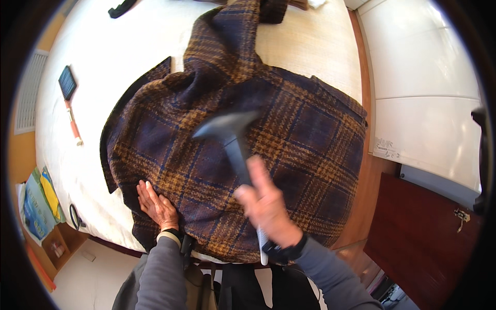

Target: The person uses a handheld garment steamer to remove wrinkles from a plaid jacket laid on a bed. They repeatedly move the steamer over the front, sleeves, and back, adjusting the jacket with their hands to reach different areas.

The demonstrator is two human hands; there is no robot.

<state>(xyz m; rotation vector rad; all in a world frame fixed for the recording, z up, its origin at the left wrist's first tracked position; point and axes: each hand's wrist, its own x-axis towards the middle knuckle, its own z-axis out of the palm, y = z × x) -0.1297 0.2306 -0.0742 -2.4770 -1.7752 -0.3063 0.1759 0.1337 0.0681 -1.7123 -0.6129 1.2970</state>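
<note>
The brown-and-navy plaid woollen garment (310, 155), spread on the cream cloth-covered bed (330, 46), may be rucked if the dark-grey wide-headed tool (236, 155), its handle wrapped by the right hand's (271, 209) fingers, is dragged hard while insufficient pressure is applied by the left hand (159, 209), fingers nearly together.

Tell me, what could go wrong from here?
The wide-headed tool in the right hand might snag the coat's fuzzy weave. It could also bump the left hand, lying flat on that cloth. And the coat overlaps the right edge of the bed, so it may slip.
</note>
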